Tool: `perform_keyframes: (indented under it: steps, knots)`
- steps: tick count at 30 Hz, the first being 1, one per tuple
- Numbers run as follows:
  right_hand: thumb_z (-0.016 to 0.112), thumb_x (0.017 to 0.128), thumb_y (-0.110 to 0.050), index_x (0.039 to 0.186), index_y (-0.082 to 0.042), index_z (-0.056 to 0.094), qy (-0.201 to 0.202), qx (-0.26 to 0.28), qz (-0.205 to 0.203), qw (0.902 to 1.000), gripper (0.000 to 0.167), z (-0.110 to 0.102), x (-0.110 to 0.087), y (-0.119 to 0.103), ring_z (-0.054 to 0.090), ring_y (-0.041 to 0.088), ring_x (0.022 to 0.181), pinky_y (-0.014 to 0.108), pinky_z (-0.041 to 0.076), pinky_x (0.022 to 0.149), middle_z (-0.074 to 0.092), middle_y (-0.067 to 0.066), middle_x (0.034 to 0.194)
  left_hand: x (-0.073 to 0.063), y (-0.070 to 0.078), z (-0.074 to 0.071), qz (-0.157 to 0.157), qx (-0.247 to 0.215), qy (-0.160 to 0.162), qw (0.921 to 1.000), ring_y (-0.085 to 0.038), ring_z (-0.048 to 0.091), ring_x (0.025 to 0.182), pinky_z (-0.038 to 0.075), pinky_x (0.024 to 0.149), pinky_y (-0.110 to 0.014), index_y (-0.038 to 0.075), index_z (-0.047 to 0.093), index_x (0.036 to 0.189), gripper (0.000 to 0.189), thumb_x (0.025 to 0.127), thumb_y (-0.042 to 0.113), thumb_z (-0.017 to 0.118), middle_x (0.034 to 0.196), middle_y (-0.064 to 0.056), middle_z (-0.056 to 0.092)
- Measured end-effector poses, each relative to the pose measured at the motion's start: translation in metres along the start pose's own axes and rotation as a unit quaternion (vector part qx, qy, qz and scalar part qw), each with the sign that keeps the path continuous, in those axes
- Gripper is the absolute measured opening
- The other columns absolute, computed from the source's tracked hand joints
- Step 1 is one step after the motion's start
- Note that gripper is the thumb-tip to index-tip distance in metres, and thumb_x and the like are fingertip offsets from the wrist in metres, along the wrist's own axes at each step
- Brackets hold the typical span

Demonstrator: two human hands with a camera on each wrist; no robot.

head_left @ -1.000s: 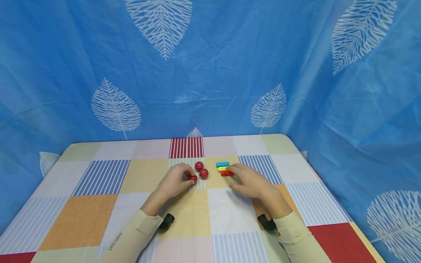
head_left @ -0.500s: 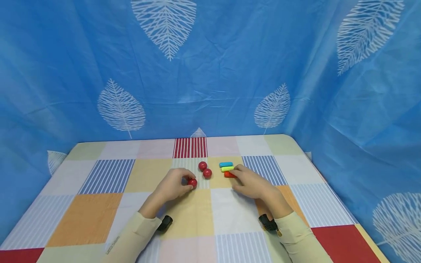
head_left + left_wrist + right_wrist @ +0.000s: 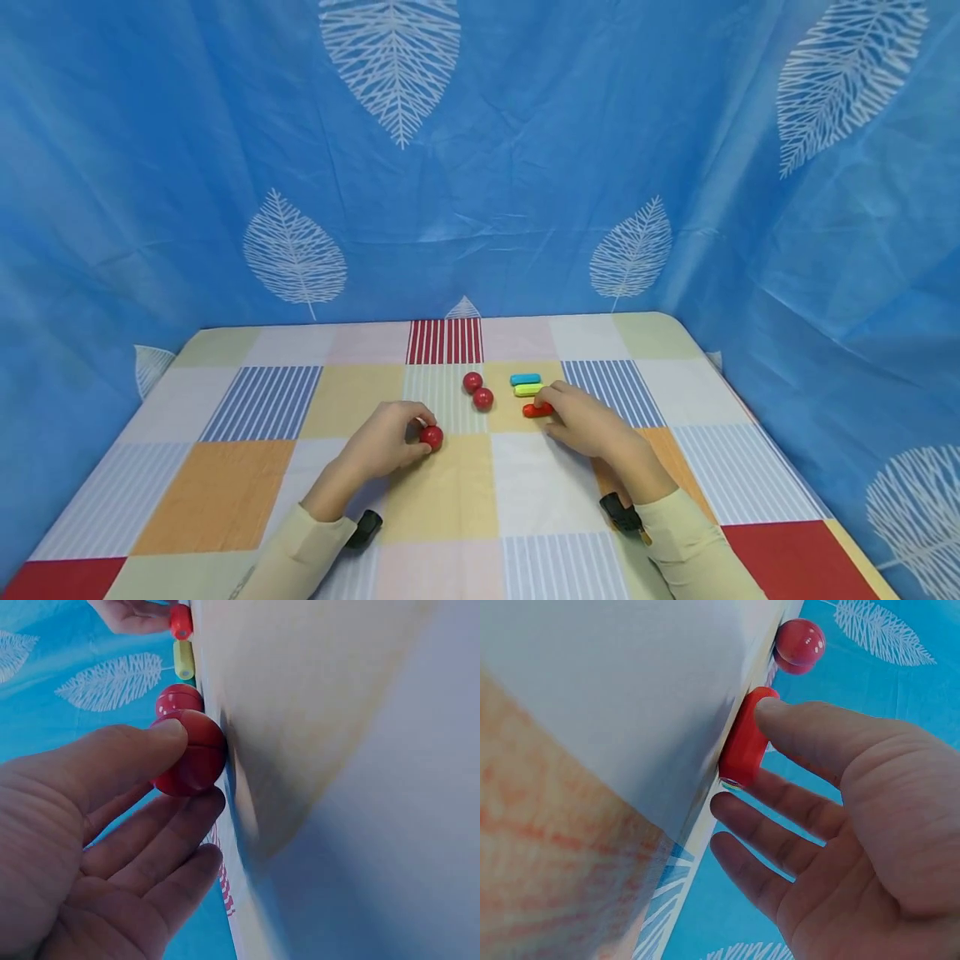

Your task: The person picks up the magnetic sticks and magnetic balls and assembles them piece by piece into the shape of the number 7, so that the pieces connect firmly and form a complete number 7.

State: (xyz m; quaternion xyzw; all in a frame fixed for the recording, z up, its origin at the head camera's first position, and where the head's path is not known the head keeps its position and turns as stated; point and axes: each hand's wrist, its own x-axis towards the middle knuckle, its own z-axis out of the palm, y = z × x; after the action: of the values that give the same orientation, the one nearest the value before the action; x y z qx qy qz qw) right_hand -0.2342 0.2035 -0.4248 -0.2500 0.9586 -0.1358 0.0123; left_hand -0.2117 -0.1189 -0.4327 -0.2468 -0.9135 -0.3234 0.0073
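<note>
My left hand (image 3: pixel 381 437) pinches a glossy red ball (image 3: pixel 432 437) between thumb and fingers, low over the tablecloth. In the left wrist view a thin seam line runs round that ball (image 3: pixel 201 754), and the lower fingers spread below it. Two more red balls (image 3: pixel 483 399) sit close together farther back. With thumb and forefinger my right hand (image 3: pixel 588 419) pinches a stubby red stick (image 3: pixel 744 742) with rounded edges, right at the cloth. Behind it lie a similar yellow stick (image 3: pixel 528 390) and a blue stick (image 3: pixel 525 379), side by side.
A patchwork-patterned cloth (image 3: pixel 442 508) covers the table. Blue curtains (image 3: pixel 480 167) printed with white leaves hang behind and along the sides. Each wrist wears a small black device, such as the one at the left sleeve (image 3: pixel 365 528).
My left hand has drawn its red ball toward me and left, away from the other two. My right hand has taken hold of the red stick and pulled it slightly away from the yellow one.
</note>
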Motion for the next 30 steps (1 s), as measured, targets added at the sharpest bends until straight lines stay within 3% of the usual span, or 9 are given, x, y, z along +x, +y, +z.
perform_keyframes:
  steps: [5, 11, 18, 26, 30]
  knots:
    - [0.076, 0.085, -0.012, 0.104, -0.014, 0.062, 0.004, 0.003, -0.004, 1.0, 0.024, 0.002, 0.0, 0.0, 0.053, 0.012, 0.084, 0.033, 0.048, 0.079, 0.056, -0.004, 0.096, -0.005, 0.0, 0.001, 0.0, -0.001, -0.014, 0.9999, -0.014, 0.059, 0.082, 0.051, 0.078, -0.035, 0.011, 0.068, 0.096, 0.026, 0.075, 0.007, 0.083, 0.087, 0.005, 0.065]
    - [0.076, 0.085, -0.013, 0.107, -0.015, 0.062, 0.005, 0.005, -0.001, 1.0, 0.026, 0.004, 0.001, -0.002, 0.051, 0.012, 0.082, 0.032, 0.047, 0.077, 0.056, -0.005, 0.094, -0.006, 0.003, 0.002, 0.002, -0.009, -0.026, 0.9996, -0.016, 0.056, 0.081, 0.05, 0.077, -0.035, 0.011, 0.068, 0.096, 0.025, 0.076, 0.008, 0.082, 0.09, 0.005, 0.065]
    - [0.075, 0.085, -0.008, 0.091, -0.017, 0.058, 0.001, 0.007, 0.002, 1.0, 0.02, 0.005, 0.001, -0.007, 0.048, 0.014, 0.075, 0.03, 0.044, 0.069, 0.052, -0.005, 0.082, -0.007, 0.004, 0.002, -0.005, -0.008, -0.027, 0.9996, -0.016, 0.057, 0.082, 0.05, 0.079, -0.036, 0.011, 0.068, 0.097, 0.026, 0.076, 0.008, 0.082, 0.091, 0.004, 0.065]
    - [0.077, 0.084, -0.015, 0.099, -0.018, 0.063, 0.002, -0.016, 0.002, 0.9999, 0.021, 0.001, -0.003, -0.013, 0.05, 0.01, 0.079, 0.029, 0.046, 0.074, 0.057, -0.009, 0.089, -0.009, 0.003, 0.002, -0.002, -0.01, -0.02, 0.9997, -0.015, 0.057, 0.081, 0.05, 0.077, -0.035, 0.011, 0.068, 0.096, 0.026, 0.075, 0.008, 0.083, 0.09, 0.004, 0.065]
    - [0.079, 0.083, -0.015, 0.096, -0.018, 0.063, 0.011, -0.018, -0.017, 0.9996, 0.021, -0.001, -0.005, -0.016, 0.05, 0.01, 0.079, 0.029, 0.046, 0.073, 0.056, -0.009, 0.088, -0.009, 0.003, 0.002, -0.001, -0.013, -0.019, 0.9997, -0.014, 0.057, 0.08, 0.05, 0.076, -0.034, 0.011, 0.068, 0.096, 0.026, 0.075, 0.009, 0.083, 0.09, 0.004, 0.066]
